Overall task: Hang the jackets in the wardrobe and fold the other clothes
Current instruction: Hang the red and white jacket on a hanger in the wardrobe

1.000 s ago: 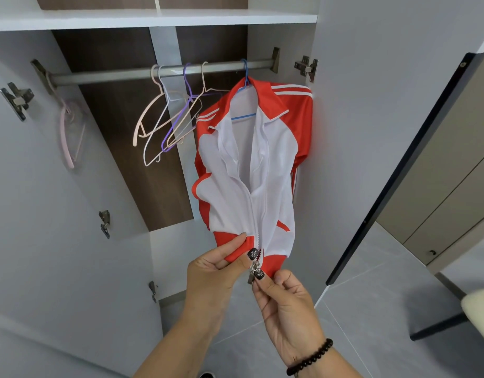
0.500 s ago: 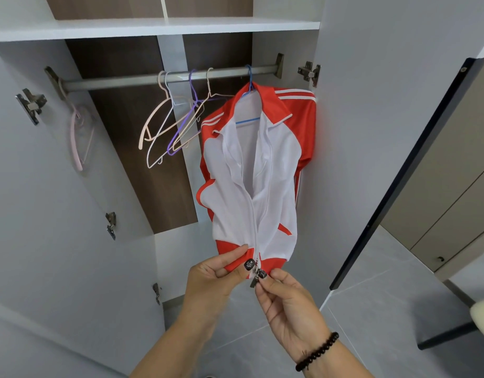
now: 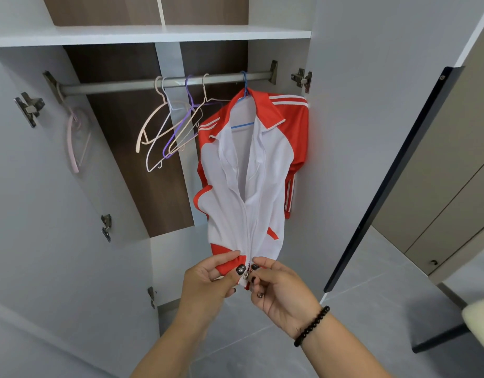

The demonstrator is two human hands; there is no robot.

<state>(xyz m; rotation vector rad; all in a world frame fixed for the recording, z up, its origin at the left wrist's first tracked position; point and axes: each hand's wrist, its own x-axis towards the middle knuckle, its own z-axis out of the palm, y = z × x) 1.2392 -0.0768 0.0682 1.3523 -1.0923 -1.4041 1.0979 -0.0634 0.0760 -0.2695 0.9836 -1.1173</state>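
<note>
Your jacket (image 3: 249, 181) already hangs on the blue hanger (image 3: 244, 105) at the rail's (image 3: 120, 87) right end; with your left hand (image 3: 208, 279) pinching the hem and your right hand (image 3: 279, 287) pinching the zipper pull (image 3: 246, 274), draw it upward next.

Single head-worn wide-angle view, no second view to overlap. Looks forward and slightly down into open wardrobe (image 3: 279, 105) from close range. Hanging rail (image 3: 164, 84) in upper frame, floor (image 3: 371, 309) at bottom. Both forearms enter from lower edge, hands near lens. Straight edges bow toward frame borders.
</note>
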